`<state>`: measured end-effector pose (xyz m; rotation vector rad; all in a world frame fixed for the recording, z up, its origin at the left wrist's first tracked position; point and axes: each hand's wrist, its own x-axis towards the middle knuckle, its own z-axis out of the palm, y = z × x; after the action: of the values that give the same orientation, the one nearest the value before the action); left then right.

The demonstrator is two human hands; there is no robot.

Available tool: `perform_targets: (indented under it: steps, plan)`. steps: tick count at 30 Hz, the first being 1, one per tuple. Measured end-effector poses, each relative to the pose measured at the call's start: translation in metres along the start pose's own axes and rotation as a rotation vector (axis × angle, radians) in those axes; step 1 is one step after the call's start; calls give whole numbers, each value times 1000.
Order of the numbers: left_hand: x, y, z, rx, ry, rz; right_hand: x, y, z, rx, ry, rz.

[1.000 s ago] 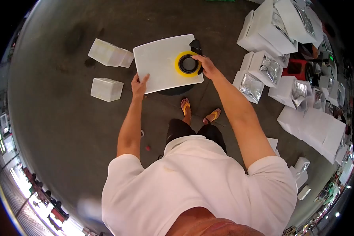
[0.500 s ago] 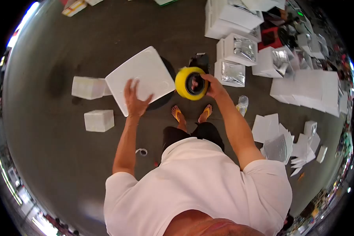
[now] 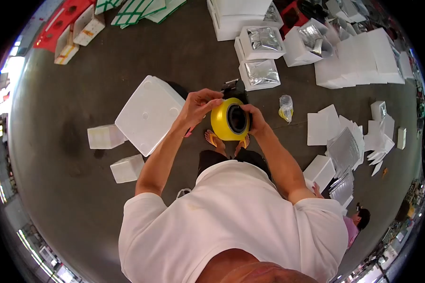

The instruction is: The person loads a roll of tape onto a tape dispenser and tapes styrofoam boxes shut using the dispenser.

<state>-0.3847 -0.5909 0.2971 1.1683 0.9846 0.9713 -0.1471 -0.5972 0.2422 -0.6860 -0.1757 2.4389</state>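
A large yellow roll of packing tape (image 3: 218,123) with a black core hangs in front of my body. Behind it shows a black tape dispenser (image 3: 234,89). My right hand (image 3: 256,120) is closed round the right side of the roll, thumb at the core. My left hand (image 3: 198,109) has its fingers pinched at the roll's upper left edge, where the tape seems to be; the loose end itself is too small to make out. Left of the roll stands a white foam box (image 3: 148,113) with its flat top facing up, on or beside a dark round shape partly hidden behind it.
Two smaller foam blocks (image 3: 127,169) lie left of the box. Foam boxes with silver liners (image 3: 262,73) are stacked ahead right. Foam sheets (image 3: 323,126) lie at right. A person in pink (image 3: 351,228) is there, a hand at a white box (image 3: 319,170). A plastic bag (image 3: 285,107) lies nearer.
My left hand has left the area over the foam box and come right to the tape roll. The view has shifted, and a person with a white box now shows at right.
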Motion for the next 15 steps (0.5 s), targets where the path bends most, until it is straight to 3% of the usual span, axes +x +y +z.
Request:
perform_targets:
  steps: [3, 8, 11, 15]
  plan:
    - [7, 24, 29, 56, -92, -6, -29, -12, -1, 0, -40, 4]
    - [18, 42, 84, 433, 94, 100, -77, -25, 8, -34, -45, -132]
    - [28, 54, 114, 504, 81, 140, -105, -41, 10, -109, -52, -215]
    - [31, 68, 149, 555, 122, 250, -133, -52, -3, -82, -164, -80]
